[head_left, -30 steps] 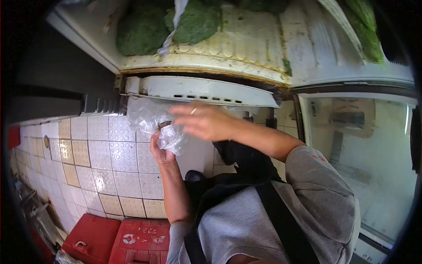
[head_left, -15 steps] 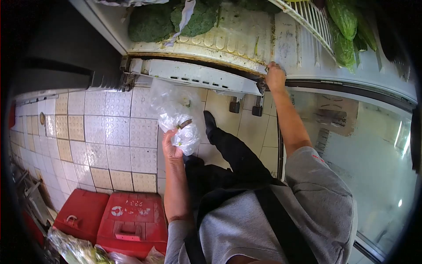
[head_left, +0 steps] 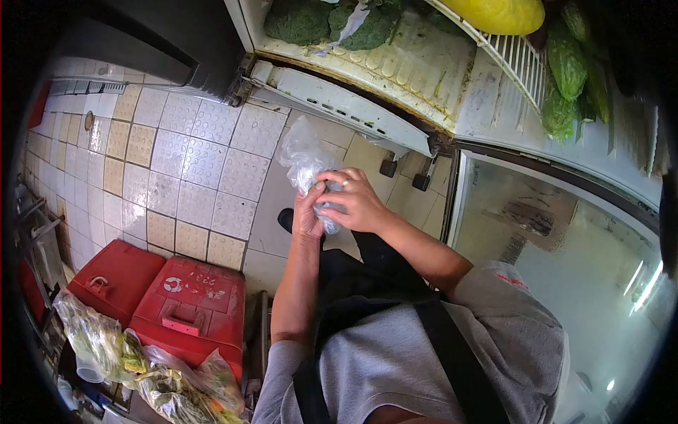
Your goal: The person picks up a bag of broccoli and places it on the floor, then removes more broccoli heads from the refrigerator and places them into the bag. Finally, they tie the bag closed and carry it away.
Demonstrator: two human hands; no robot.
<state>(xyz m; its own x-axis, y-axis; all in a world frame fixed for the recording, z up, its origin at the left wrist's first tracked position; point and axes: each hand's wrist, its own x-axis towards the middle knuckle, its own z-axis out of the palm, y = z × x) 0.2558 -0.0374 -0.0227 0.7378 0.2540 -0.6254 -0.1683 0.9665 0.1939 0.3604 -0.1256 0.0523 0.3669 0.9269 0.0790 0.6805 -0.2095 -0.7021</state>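
Note:
A crumpled clear plastic bag (head_left: 301, 150) hangs in front of me over the tiled floor. My left hand (head_left: 308, 212) is closed around its gathered part. Against the same bunched plastic rests my right hand (head_left: 354, 200), fingers curled over it and touching the left hand; a ring shows on one finger. What the bag contains is hidden by my fingers. Beyond my hands stands the open fridge, with dark green broccoli heads (head_left: 364, 27) on its stained bottom.
Wrapped green vegetables (head_left: 567, 60) and a yellow melon-like item (head_left: 498, 14) sit by a white wire rack (head_left: 510, 58). A glass door (head_left: 565, 283) stands at right. Red boxes (head_left: 187, 300) and bagged vegetables (head_left: 176, 396) lie at lower left.
My right hand has left the fridge's lower edge and come down to the plastic bag. My left hand has shifted slightly right with the bag. The view has turned and moved back.

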